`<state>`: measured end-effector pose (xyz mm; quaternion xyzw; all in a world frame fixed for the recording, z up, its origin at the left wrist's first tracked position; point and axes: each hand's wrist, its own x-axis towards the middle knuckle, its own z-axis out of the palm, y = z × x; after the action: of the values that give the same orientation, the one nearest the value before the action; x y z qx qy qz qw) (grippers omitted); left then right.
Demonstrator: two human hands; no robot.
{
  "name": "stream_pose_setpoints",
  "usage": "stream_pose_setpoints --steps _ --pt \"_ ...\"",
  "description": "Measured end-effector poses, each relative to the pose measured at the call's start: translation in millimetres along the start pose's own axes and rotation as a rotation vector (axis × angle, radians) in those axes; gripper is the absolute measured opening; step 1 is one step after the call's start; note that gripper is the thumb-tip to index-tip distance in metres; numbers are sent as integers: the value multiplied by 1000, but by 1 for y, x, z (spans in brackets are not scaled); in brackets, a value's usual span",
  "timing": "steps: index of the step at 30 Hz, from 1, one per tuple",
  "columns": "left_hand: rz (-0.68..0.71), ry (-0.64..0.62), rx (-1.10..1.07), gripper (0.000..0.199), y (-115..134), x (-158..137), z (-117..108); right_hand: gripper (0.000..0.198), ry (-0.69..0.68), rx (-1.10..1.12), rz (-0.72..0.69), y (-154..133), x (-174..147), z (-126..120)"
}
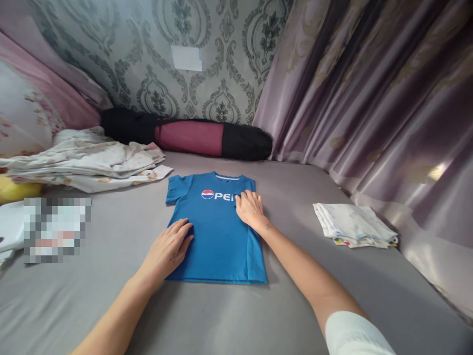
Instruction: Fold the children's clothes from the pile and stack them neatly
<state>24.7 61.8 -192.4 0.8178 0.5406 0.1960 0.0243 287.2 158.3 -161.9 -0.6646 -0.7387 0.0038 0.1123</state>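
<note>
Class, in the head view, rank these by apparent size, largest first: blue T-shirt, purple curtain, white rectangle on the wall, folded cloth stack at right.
1. Purple curtain
2. Blue T-shirt
3. Folded cloth stack
4. White rectangle

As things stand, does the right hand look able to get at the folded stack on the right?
Probably yes: the right hand is on the blue shirt, and only grey sheet shows between that hand and the folded stack.

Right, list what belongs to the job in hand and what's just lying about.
In the job:
blue Pepsi T-shirt
left hand and right hand, both on it

Lying about:
folded white cloths
rumpled patterned white fabric
long black-and-maroon roll
yellow object
</note>
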Motion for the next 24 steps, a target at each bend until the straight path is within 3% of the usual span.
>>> stream_pose_setpoints --steps 3,10,17,24 --pt "-18 31 -14 40 0 1 -2 50 29 11 57 4 21 5" --pt "-60 72 -39 35 -1 3 -6 64 -81 47 145 6 61 21" --pt "-96 107 -47 34 -4 2 -7 68 -113 51 166 -1 71 28" --pt "-254 128 -19 36 -3 1 -19 65 -114 6 175 -1 72 31"
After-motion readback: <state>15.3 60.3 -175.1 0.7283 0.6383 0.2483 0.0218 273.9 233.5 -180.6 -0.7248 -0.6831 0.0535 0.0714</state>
